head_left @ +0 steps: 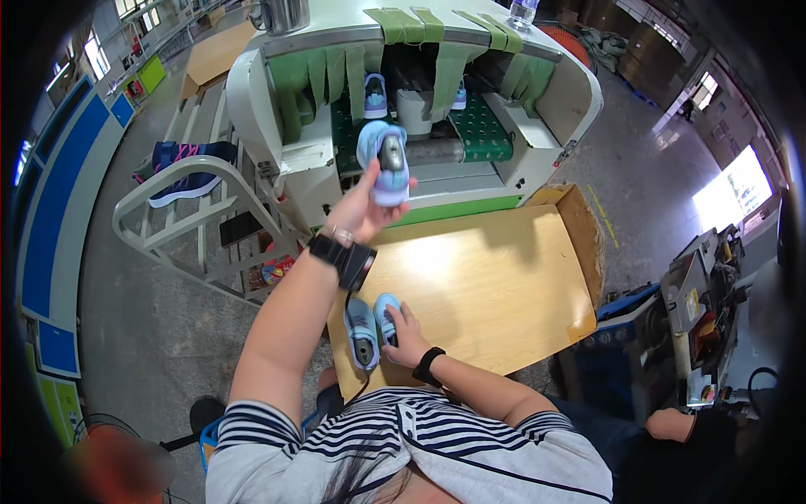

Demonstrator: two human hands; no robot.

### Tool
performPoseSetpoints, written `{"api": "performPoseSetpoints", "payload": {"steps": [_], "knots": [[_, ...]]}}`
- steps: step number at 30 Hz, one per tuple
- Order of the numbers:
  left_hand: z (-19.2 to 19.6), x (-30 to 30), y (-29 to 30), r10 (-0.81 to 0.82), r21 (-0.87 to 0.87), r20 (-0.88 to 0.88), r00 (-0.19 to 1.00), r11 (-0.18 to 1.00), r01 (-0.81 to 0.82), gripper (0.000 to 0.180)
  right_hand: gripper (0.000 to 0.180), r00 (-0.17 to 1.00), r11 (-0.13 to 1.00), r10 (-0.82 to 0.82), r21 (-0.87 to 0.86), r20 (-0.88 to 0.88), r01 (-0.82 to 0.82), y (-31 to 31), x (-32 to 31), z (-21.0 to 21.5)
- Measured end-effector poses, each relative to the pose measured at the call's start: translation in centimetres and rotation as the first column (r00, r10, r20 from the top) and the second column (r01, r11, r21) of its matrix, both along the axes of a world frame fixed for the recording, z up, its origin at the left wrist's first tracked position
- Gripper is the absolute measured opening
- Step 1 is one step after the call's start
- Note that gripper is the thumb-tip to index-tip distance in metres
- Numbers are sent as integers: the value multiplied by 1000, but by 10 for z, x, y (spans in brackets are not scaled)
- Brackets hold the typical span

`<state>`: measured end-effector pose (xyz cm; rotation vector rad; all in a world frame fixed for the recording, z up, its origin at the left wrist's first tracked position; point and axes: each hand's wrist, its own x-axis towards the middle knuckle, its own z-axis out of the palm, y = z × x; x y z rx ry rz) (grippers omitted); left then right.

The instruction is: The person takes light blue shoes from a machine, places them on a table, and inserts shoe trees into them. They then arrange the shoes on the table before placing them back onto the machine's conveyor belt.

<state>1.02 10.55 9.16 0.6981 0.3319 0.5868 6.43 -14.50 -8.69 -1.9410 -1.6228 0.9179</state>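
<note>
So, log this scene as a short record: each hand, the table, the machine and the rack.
Left hand: holds a raised blue shoe
Right hand: on a tabletop shoe; firmness of grip unclear
Table: wood-look top; second shoe beside the one under the right hand
Machine: white, with hanging green strips, a green belt and bluish shoes in its opening
Rack: metal, carrying dark footwear with pink laces

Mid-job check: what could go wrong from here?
The raised shoe might slip, as only the left hand holds it. The dark cable could snag on the left tabletop shoe close by. The right hand, on the right tabletop shoe, might knock that pair together.
</note>
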Motion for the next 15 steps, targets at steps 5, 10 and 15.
{"api": "performPoseSetpoints", "payload": {"steps": [5, 10, 15], "knots": [[-36, 9, 90, 242, -265, -202, 949, 919, -290, 66, 91, 804, 966, -257, -131, -535, 222, -13, 23, 21], [-43, 26, 66, 199, -370, 48, 979, 914, -168, 70, 70, 685, 846, -389, 56, -616, 530, 19, 104, 99], [-66, -37, -32, 90, 282, -515, 853, 957, 69, 48, 48, 903, 421, -299, 807, -307, 414, 138, 170, 208]]}}
